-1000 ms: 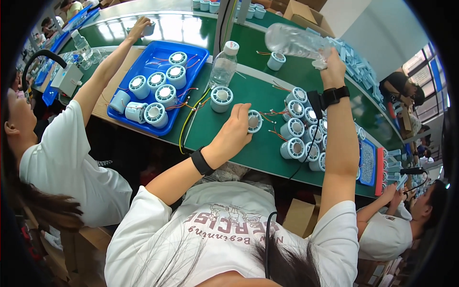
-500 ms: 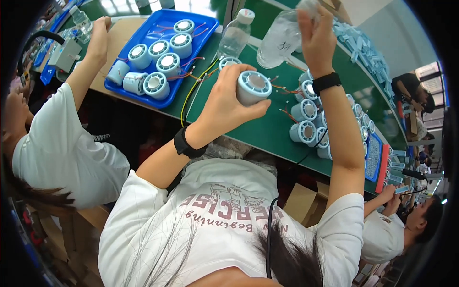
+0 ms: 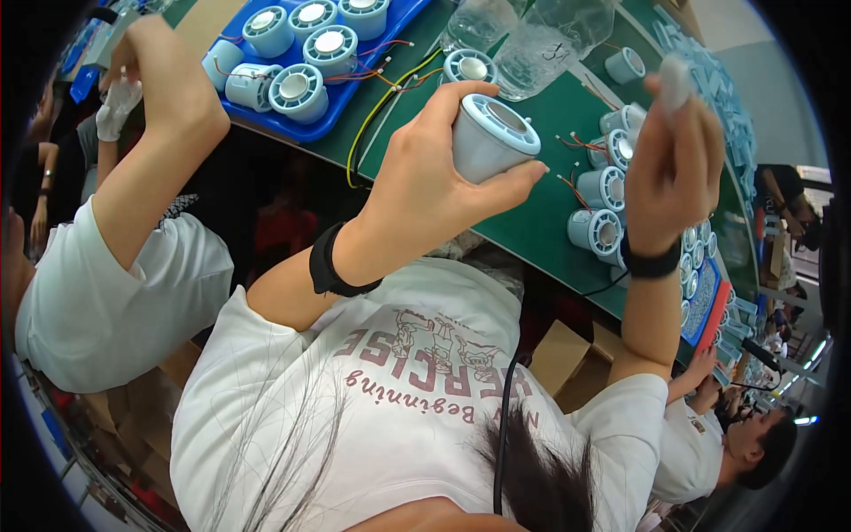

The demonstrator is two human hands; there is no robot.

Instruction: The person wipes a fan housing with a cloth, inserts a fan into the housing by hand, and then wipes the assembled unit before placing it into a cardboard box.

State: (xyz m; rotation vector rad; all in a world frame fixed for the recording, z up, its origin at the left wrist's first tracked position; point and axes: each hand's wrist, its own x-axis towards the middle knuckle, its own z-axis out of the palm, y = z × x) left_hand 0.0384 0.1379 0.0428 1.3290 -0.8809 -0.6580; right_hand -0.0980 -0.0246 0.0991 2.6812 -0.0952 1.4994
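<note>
Blue tray (image 3: 339, 108), cylinders (image 3: 330, 53) inside, another cylinder (image 3: 486, 152) held

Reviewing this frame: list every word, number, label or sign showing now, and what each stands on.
Wording stays uncopied here; only its place is told.
White shirt: maroon lettering, upside down in view, beside a printed drawing.
Clear container: a small dark mark, too unclear to read.
Light-blue cylinder in the left hand: no lettering visible.

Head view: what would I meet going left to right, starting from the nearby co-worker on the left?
Co-worker's white shirt → blue tray → left hand gripping a light-blue cylinder → cluster of similar cylinders → right hand → person in dark clothing.
</note>
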